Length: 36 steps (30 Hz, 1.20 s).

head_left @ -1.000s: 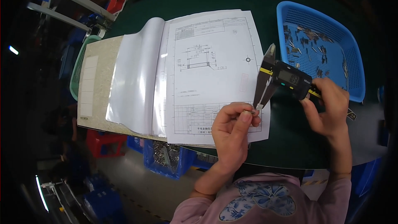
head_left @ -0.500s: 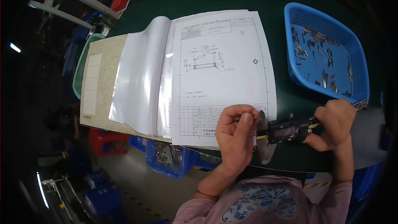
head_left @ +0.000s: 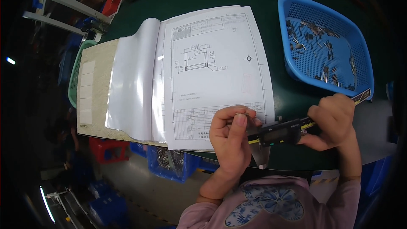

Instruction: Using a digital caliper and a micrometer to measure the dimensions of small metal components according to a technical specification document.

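Observation:
My right hand [head_left: 333,121] grips a digital caliper [head_left: 282,133] with a dark display body and a yellow-marked beam, held level over the near edge of the dark green table [head_left: 296,97]. My left hand [head_left: 231,138] pinches a small metal pin [head_left: 241,113] between thumb and fingers at the caliper's jaws. Both hands sit just below a white technical drawing sheet [head_left: 212,72], part of an opened folder with a glossy plastic sleeve [head_left: 131,80].
A blue mesh basket [head_left: 326,38] holding several small metal pins stands at the right. A green tray [head_left: 74,76] lies under the folder's left side. Blue and red bins sit on the floor below the table edge.
The caliper has swung from an upright tilt to level and come down to the near table edge. Both hands have moved closer to me, the left staying at the jaws.

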### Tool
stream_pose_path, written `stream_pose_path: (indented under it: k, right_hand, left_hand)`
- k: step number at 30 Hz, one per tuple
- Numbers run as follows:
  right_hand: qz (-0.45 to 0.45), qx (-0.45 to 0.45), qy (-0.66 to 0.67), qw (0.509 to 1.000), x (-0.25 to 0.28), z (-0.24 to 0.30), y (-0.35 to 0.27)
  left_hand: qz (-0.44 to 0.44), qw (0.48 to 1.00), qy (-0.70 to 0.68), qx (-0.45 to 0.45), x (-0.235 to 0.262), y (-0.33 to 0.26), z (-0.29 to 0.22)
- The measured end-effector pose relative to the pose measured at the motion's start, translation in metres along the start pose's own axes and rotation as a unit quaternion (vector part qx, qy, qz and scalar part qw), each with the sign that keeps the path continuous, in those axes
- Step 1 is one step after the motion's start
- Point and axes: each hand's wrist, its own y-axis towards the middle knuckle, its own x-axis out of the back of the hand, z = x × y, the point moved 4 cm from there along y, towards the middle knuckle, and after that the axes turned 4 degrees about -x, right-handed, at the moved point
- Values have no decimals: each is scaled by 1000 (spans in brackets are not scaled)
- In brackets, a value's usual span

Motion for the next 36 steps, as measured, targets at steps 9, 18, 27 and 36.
stream_pose_path:
  k: [9,18,27,36]
  right_hand:
    - [12,-7,5,1000,0,1,-1]
    - [22,-9,10,1000,-1,2,-6]
    - [31,-19,7,999,-1,0,-4]
    - [30,-11,-5,999,-1,2,-4]
  left_hand:
    - [-24,1000,9,-1,2,-2,-1]
    - [-27,998,45,-35,-1,-4,-3]
    - [-36,997,52,-48,-2,-1,-2]
    - [-22,999,16,-27,-1,-3,1]
